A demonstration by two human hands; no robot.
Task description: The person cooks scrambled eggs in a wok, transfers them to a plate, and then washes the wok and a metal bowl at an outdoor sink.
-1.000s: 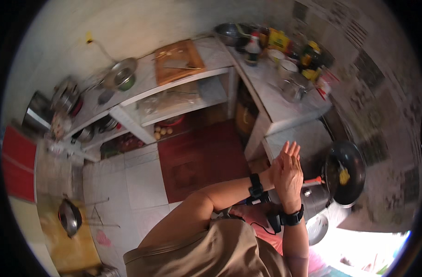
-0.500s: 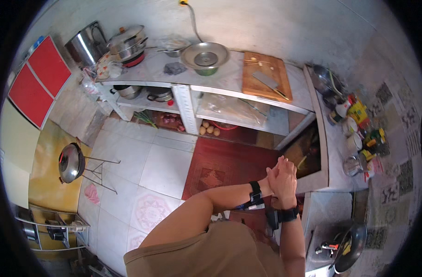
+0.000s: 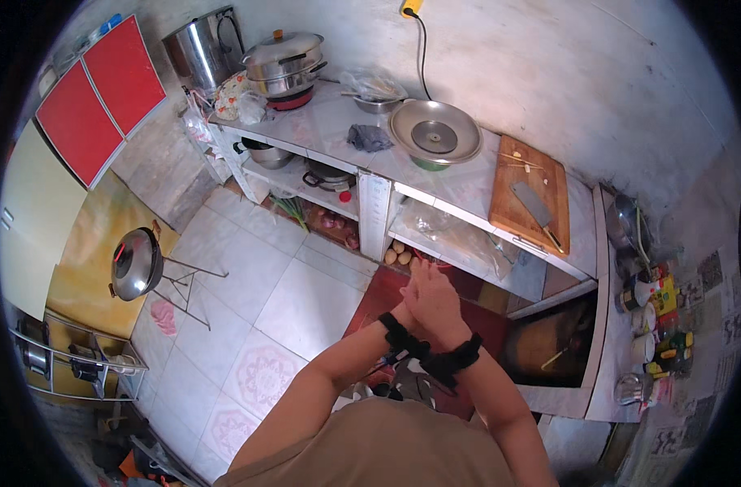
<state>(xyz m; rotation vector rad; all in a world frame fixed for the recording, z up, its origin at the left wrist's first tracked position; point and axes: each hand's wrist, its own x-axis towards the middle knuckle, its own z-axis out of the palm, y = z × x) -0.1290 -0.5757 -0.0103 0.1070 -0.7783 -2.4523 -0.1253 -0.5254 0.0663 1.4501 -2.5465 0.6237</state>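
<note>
My two hands are pressed together in front of my body, above the red mat [image 3: 370, 302]. My right hand [image 3: 443, 308] lies over the left, its fingers curled against it. Much of my left hand [image 3: 405, 314] is hidden underneath, and its fingers cannot be made out clearly. I see nothing else held. Both wrists wear black bands. Beyond them stands a tiled counter with a wooden cutting board [image 3: 508, 207], bearing a cleaver [image 3: 533, 204] and small pale pieces. To the board's left a wide metal basin [image 3: 468, 150] rests on something green.
A steamer pot [image 3: 283, 69] and a grey cloth [image 3: 369, 138] are on the counter. Potatoes [image 3: 399, 253] and onions [image 3: 330, 219] lie below it. Bottles and jars [image 3: 646, 316] line the right ledge. At left, a lidded wok [image 3: 137, 264] sits on a thin-legged stand [image 3: 193, 274].
My view has swung to the right, and the counter appears nearer. My joined hands now sit farther left in view, still together. The frying pan at lower right has left the picture.
</note>
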